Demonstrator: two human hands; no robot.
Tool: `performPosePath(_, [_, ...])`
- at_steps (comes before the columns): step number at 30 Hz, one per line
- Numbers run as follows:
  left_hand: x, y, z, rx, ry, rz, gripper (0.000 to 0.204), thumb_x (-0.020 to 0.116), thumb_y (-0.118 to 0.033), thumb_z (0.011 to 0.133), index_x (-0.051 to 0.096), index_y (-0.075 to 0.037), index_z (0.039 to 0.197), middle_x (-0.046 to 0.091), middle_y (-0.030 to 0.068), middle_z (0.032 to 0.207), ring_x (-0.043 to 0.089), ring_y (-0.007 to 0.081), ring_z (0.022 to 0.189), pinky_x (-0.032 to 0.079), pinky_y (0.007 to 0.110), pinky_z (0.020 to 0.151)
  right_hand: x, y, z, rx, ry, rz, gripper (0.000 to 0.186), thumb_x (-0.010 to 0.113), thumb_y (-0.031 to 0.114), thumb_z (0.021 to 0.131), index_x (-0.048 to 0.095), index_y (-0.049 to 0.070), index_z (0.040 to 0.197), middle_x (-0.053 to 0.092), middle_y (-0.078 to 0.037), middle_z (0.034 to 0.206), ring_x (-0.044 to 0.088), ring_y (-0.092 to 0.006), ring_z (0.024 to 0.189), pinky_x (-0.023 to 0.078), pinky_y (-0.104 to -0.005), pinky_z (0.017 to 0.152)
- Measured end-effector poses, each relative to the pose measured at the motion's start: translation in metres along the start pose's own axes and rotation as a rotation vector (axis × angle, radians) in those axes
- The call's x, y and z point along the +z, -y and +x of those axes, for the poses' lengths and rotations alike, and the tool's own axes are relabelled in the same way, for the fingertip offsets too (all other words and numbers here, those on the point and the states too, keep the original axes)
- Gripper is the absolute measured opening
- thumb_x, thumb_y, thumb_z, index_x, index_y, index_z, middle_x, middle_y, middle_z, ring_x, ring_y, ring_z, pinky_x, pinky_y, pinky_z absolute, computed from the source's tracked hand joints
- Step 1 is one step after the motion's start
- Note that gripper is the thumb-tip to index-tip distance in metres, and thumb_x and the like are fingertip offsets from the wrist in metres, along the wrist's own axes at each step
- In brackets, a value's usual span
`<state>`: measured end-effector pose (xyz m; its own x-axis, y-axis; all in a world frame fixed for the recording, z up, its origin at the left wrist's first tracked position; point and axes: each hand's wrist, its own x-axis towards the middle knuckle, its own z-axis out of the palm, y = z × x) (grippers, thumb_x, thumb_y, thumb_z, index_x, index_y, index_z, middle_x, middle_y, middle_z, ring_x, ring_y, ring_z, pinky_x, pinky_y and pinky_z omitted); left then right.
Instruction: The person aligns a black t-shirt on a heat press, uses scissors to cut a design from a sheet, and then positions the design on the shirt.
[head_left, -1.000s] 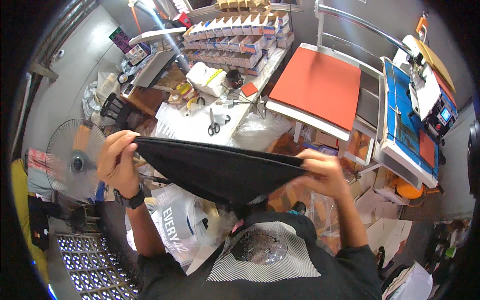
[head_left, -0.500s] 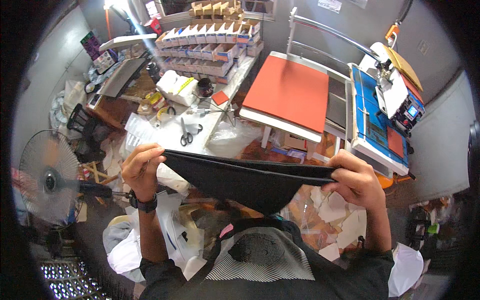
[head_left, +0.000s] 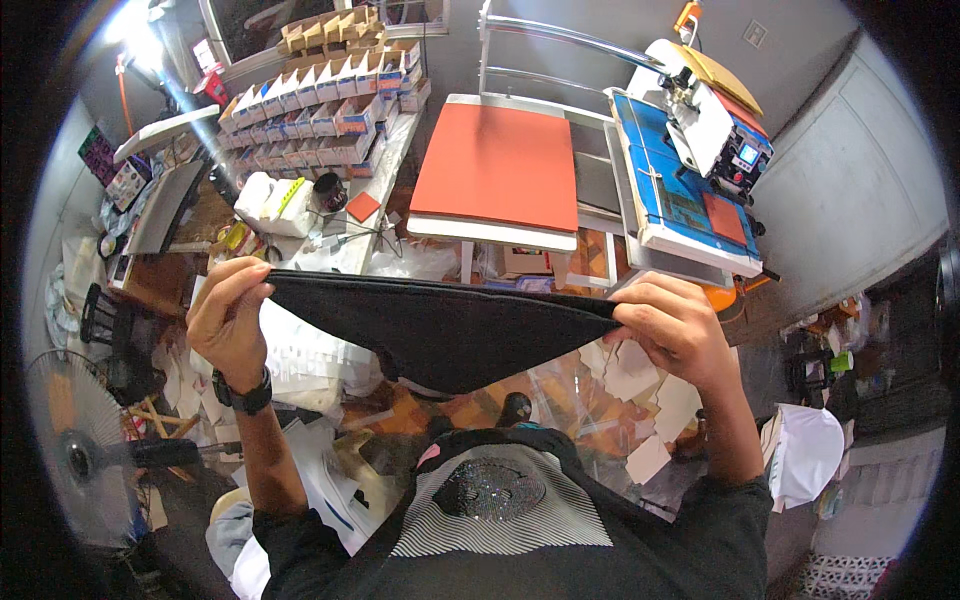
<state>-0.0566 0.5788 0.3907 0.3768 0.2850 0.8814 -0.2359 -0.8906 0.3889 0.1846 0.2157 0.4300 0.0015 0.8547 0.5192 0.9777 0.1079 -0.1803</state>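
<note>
A black piece of cloth (head_left: 440,330) is stretched out in front of my chest, its top edge pulled nearly straight and its lower part hanging to a blunt point. My left hand (head_left: 228,312) pinches the left corner between thumb and fingers. The right corner is gripped by my right hand (head_left: 672,325), fingers curled over the edge. Whether the cloth is a garment or a plain piece I cannot make out. Beyond it stands a heat press with an orange-red pad (head_left: 495,170) on its lower plate and a blue upper section (head_left: 665,180) swung to the right.
Rows of open cardboard bins (head_left: 310,110) stand on the table at the back left. A standing fan (head_left: 80,455) is at my left. Paper sheets (head_left: 650,460) litter the tiled floor, and a white cloth item (head_left: 808,445) lies at the right.
My view has turned to the right, so the press and table sit further left. Both hands still hold the black cloth taut; its hanging part now shows more broadly.
</note>
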Motion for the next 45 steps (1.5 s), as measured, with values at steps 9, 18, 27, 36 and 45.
performPosePath(9, [-0.021,0.021,-0.008,-0.104,-0.076,-0.079,0.022,0.075,0.010,0.070,0.073,0.002,0.091,0.070,0.0121,0.089,0.065,0.0166,0.080,0.050,0.025,0.070,0.014,0.030,0.004,0.131,-0.295,0.213,0.021,0.079,-0.002,0.069,0.069,0.000,0.087,0.070,-0.013,0.089,0.067,-0.0252,0.077,0.052,-0.0323,0.066])
performPosePath(18, [-0.031,0.022,-0.021,-0.099,0.077,-0.089,0.023,0.076,0.008,0.069,0.073,0.001,0.090,0.070,0.0105,0.086,0.061,0.0129,0.073,0.045,0.022,0.062,0.017,0.053,0.008,0.243,-0.215,0.170,0.028,0.079,0.001,0.070,0.073,0.000,0.097,0.069,-0.011,0.081,0.063,-0.0180,0.067,0.047,-0.0273,0.059])
performPosePath(27, [-0.038,0.029,-0.007,0.018,0.183,-0.133,0.022,0.077,0.010,0.068,0.073,0.002,0.088,0.071,0.0132,0.086,0.065,0.0166,0.075,0.051,0.025,0.064,0.026,0.049,0.017,0.237,-0.307,0.119,0.038,0.072,-0.012,0.069,0.074,0.004,0.103,0.069,-0.011,0.088,0.067,-0.0198,0.074,0.051,-0.0270,0.062])
performPosePath(36, [-0.017,0.044,-0.015,-0.169,0.128,-0.079,0.038,0.081,0.002,0.071,0.071,0.002,0.108,0.073,0.0101,0.087,0.067,0.0144,0.077,0.051,0.025,0.071,0.035,0.057,0.024,0.629,-0.335,0.273,0.027,0.074,-0.006,0.074,0.074,0.002,0.100,0.063,-0.007,0.079,0.060,-0.0129,0.071,0.046,-0.0246,0.062])
performPosePath(45, [-0.003,0.058,-0.034,-0.313,0.102,-0.405,0.068,0.086,0.000,0.067,0.058,0.002,0.129,0.073,0.0088,0.081,0.068,0.0110,0.074,0.055,0.026,0.072,0.052,0.044,0.022,0.790,-0.269,0.405,0.017,0.063,-0.012,0.079,0.058,0.000,0.090,0.055,-0.003,0.091,0.054,-0.0090,0.081,0.043,-0.0211,0.072])
